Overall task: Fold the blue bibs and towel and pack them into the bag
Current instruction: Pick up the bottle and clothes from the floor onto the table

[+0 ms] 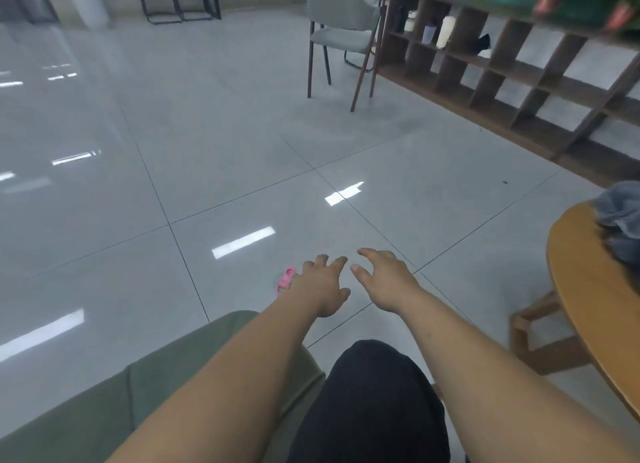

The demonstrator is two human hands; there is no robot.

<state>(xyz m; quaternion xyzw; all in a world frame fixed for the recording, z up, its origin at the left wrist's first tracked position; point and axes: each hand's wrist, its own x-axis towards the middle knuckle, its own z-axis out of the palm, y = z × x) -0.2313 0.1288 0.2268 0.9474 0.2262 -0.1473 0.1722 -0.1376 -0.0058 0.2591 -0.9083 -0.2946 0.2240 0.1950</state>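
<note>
Head view, the only one. Both forearms reach forward and down over the grey tiled floor (225,185), bare to the elbow.

Left hand (320,286): palm down, fingers spread and only slightly bent, thumb out to the side. It holds nothing and touches nothing I can make out. A small pink object (285,279) on the floor shows just past its outer edge (partly hidden by the hand, can't tell what it is).

Right hand (384,279): also palm down, fingers apart and loosely extended, thumb splayed toward the left hand. It grips nothing. The two hands are near each other but not touching, with floor visible between them.

Task item: a crumpled blue-grey cloth heap (620,213) lies on the round wooden table (581,289) at the right edge of the frame, well apart from both hands. It's cut off by the frame, so I can't tell bib from towel or how many pieces.

Rest: a green cushion (104,400) sits bottom left under the left forearm, and a black trouser leg (374,400) lies between the arms. A grey chair (343,23) stands far back, beside a wooden shelf unit (502,68) with a few bottles in its compartments (blurred).
</note>
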